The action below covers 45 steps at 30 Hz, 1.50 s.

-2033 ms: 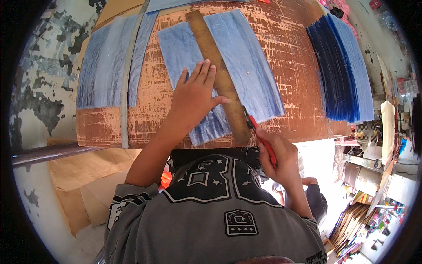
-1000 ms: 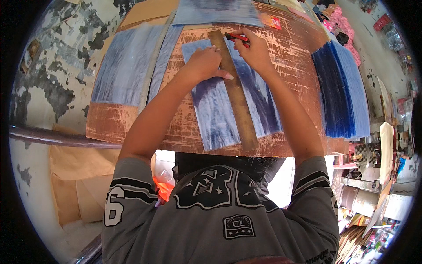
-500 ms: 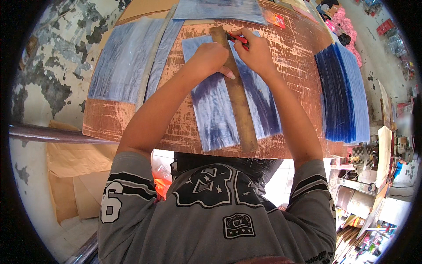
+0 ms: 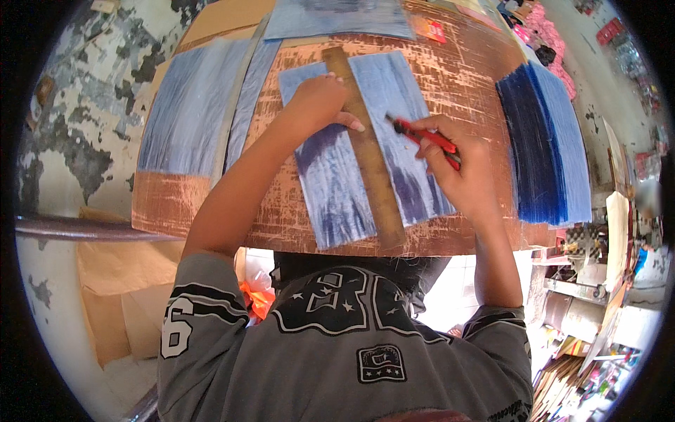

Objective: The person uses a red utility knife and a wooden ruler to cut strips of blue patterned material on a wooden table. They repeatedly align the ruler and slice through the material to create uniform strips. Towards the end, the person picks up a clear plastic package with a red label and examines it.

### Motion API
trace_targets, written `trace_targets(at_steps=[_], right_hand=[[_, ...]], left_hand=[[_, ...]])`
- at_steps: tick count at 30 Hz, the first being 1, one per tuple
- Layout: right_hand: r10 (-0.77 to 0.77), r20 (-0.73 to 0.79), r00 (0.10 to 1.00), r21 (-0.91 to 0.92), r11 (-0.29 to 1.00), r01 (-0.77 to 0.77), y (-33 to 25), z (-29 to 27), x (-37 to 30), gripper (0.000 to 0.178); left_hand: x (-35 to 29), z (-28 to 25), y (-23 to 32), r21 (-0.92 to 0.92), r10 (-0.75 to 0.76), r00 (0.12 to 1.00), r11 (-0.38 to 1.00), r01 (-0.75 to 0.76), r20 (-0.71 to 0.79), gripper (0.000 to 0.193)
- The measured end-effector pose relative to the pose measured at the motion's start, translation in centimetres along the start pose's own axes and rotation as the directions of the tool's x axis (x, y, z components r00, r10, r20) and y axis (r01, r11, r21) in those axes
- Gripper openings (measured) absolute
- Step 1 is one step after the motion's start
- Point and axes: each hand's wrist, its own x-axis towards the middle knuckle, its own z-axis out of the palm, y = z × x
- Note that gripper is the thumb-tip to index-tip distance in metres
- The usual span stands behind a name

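Note:
A flat brown straightedge (image 4: 374, 165) lies lengthwise across a streaky blue-and-white sheet (image 4: 337, 186), whose surface shows on both sides of it. My left hand (image 4: 316, 102) presses down on the straightedge's upper half, fingers curled and thumb resting on its face. In my right hand (image 4: 465, 169) is a red-and-black utility knife (image 4: 437, 139), gripped above the right part of the sheet. Its tip points up and left, apart from the straightedge. Whether the sheet is one piece or two under the straightedge is hidden.
Similar blue sheets (image 4: 190, 105) lie at the left with a long pale strip (image 4: 235, 91) across them. Another blue sheet (image 4: 337, 20) is at the far edge. A thick stack of blue sheets (image 4: 552, 148) stands on the right of the worn brown table (image 4: 464, 84).
My right hand has drawn the knife from the straightedge's far end toward me and to the right, off its edge. My left hand stays on the straightedge.

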Motion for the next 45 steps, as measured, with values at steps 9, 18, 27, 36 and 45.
trace_targets(at_steps=[9,18,27,36,45], right_hand=[[-0.205,-0.38,0.902,-0.516,0.856,-0.023,13.7,-2.1,5.7,0.033],[-0.039,-0.289,0.957,-0.758,0.62,-0.203,18.7,-2.9,6.3,0.073],[-0.254,-0.343,0.904,-0.632,0.774,-0.022,13.0,-2.1,11.7,0.077],[0.287,-0.279,0.916,-0.228,0.907,-0.354,20.2,0.1,30.0,0.07],[0.41,-0.44,0.799,-0.393,0.712,-0.582,27.7,-1.2,38.1,0.051]], left_hand=[[-0.7,3.8,-1.4,0.004,0.01,0.987,1.0,-0.009,-0.162,0.119],[-1.8,4.8,-1.2,-0.068,0.018,0.953,0.997,-0.04,-0.302,0.106],[-3.0,5.9,-0.6,-0.206,-0.046,0.89,0.977,-0.054,-0.454,0.097],[-2.9,5.1,-0.5,-0.256,-0.07,0.89,0.965,-0.054,-0.451,0.09],[-2.6,5.6,-0.6,-0.28,-0.07,0.878,0.957,-0.075,-0.474,0.085]])
